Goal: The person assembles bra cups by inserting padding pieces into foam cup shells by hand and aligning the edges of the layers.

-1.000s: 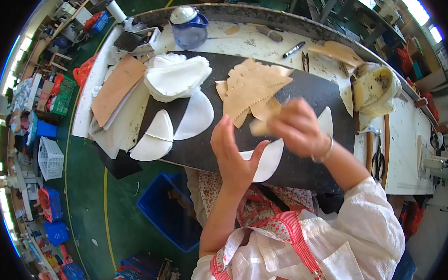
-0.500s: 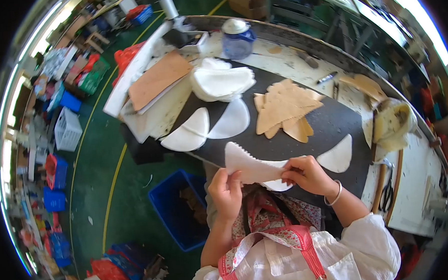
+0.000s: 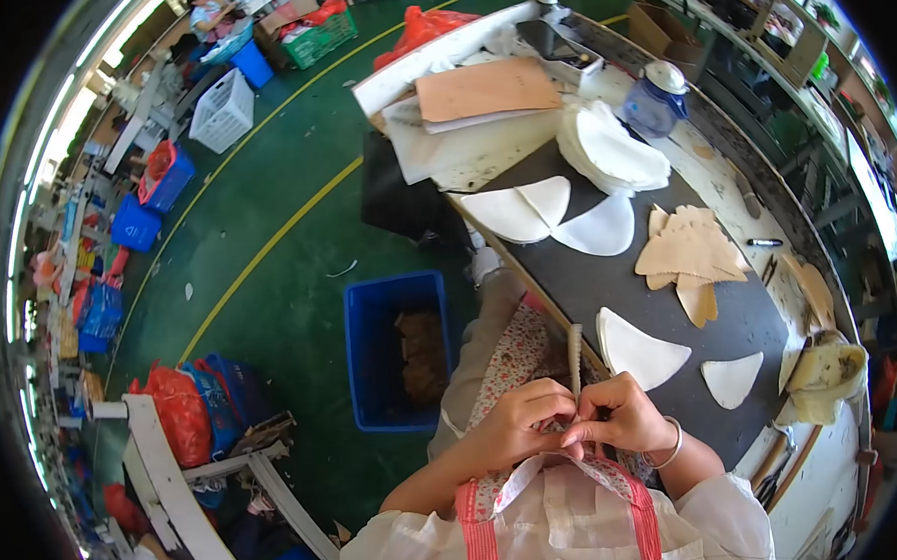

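Observation:
My left hand (image 3: 531, 417) and my right hand (image 3: 620, 415) are together in front of the apron, fingers closed in a pinch. Between them stands a pale serrated-edged piece (image 3: 575, 359), seen nearly edge-on; its lower part is hidden by my fingers. Just beyond my right hand, white curved pieces (image 3: 640, 350) lie at the near edge of a black mat (image 3: 569, 283). A smaller white piece (image 3: 733, 379) lies to their right. Farther back are a pile of tan zigzag-edged pieces (image 3: 691, 249), overlapping white pieces (image 3: 518, 211) and a thick white stack (image 3: 611, 148).
A blue bin (image 3: 354, 356) with brown scraps stands on the green floor, left of my knee. On the bench are a brown board (image 3: 485, 88), a blue jug with a white lid (image 3: 655, 101), a black marker (image 3: 764, 242) and a yellowish container (image 3: 829, 375) at right.
My hands have come together and closer to my body. The serrated piece, earlier stretched broadside between them, is now turned edge-on. The view has swung left, showing more floor.

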Motion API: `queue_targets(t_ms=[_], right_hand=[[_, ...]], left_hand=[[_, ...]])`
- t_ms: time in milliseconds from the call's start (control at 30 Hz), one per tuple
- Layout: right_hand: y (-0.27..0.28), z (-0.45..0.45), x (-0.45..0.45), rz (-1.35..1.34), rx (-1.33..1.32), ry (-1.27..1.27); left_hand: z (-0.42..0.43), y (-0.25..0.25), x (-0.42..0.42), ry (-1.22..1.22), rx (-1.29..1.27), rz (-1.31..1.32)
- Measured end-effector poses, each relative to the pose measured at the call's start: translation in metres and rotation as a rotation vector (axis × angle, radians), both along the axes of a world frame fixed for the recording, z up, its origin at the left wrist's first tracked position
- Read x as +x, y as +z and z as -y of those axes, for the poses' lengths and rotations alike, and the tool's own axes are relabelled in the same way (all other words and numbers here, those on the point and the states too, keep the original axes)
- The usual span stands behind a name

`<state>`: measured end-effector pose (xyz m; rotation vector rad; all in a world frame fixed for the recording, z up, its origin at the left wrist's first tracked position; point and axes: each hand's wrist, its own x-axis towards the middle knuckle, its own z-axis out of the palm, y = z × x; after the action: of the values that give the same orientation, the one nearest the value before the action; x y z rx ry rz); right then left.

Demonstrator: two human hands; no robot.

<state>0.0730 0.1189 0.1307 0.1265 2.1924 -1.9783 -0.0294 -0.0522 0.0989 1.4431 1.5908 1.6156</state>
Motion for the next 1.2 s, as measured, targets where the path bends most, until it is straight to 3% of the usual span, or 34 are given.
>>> queue_targets(t_ms=[100,167,233,300,333,433,533,567,700,767,800,833,867,933,1033,1133,1200], right_hand=[[-0.01,0.003,-0.014,-0.086,-0.07,0.161],[-0.007,0.008,-0.024,-0.06,-0.357,0.126],[-0.025,0.01,-0.036,-0.365,-0.419,0.045],[-0.032,0.015,-0.042,-0.29,-0.786,0.045],[-0.039,0.015,-0.043,-0.224,-0.847,0.059],[-0.054,0.01,-0.042,-0.112,-0.626,0.065],[-0.06,0.005,-0.044,-0.119,-0.446,-0.055],[-0.058,0.001,-0.044,-0.005,-0.424,-0.11],[-0.08,0.013,-0.058,-0.086,-0.062,-0.37],[-0.101,0.034,-0.071,-0.137,0.083,-0.472],[-0.112,0.048,-0.079,-0.153,0.199,-0.442],[-0.135,0.068,-0.089,-0.241,0.117,-0.421],[-0.141,0.085,-0.098,-0.375,0.233,-0.349],[-0.159,0.116,-0.119,-0.585,0.226,-0.074],[-0.157,0.14,-0.123,-0.644,0.397,0.168],[-0.118,0.133,-0.107,-0.667,0.155,0.097],[-0.092,0.116,-0.091,-0.791,0.216,0.073]], left_hand=[[0.017,-0.013,-0.01,-0.045,0.02,0.171],[0.026,-0.026,-0.014,-0.051,0.067,0.452],[0.032,-0.028,-0.015,0.149,0.27,0.973],[0.041,-0.024,-0.022,0.12,0.349,1.292],[0.05,-0.033,-0.025,0.136,0.332,1.357],[0.07,-0.047,-0.034,0.164,0.356,1.336],[0.099,-0.055,-0.046,0.225,0.389,1.315],[0.108,-0.058,-0.05,0.255,0.42,1.305],[0.149,-0.08,-0.06,0.372,0.632,1.199],[0.159,-0.058,-0.054,0.893,0.551,1.154],[0.168,-0.06,-0.053,0.849,0.615,1.113],[0.172,-0.061,-0.051,0.919,0.617,1.086],[0.175,-0.063,-0.05,0.987,0.62,1.058],[0.177,-0.07,-0.047,1.136,0.651,0.995],[0.177,-0.076,-0.039,1.106,0.51,0.902],[0.163,-0.08,-0.027,0.893,0.264,0.713],[0.135,-0.079,-0.009,0.722,0.058,0.701]])
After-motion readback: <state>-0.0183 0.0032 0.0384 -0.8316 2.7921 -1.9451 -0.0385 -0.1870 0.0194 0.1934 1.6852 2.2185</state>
